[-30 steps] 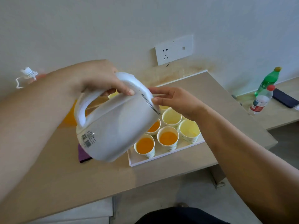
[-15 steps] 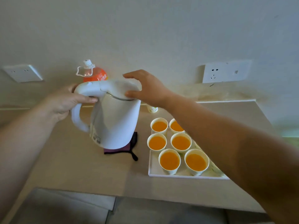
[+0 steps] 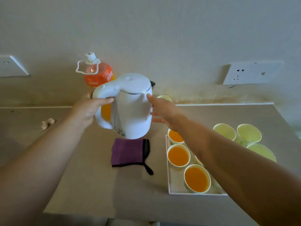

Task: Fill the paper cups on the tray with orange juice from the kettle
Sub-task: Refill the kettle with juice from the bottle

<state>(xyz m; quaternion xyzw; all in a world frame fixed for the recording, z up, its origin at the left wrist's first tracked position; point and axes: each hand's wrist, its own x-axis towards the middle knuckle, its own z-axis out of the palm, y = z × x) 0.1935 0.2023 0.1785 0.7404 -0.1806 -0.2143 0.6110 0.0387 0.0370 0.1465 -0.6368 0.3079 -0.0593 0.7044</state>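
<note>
The kettle point(image 3: 132, 110), gripped at its handle by the left hand point(image 3: 88, 110) and steadied by the flat right hand point(image 3: 164, 113), could be spilled below the hands if tilted.

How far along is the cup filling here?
Done: three paper cups on the tray hold orange juice; a sliver of a fourth shows beside the right forearm. In hand: the left hand grips the upright kettle by its handle, the right hand lays straight fingers against its side; nothing pours. Left: three empty cups to the right, possibly off the tray; the forearm hides that.
</note>
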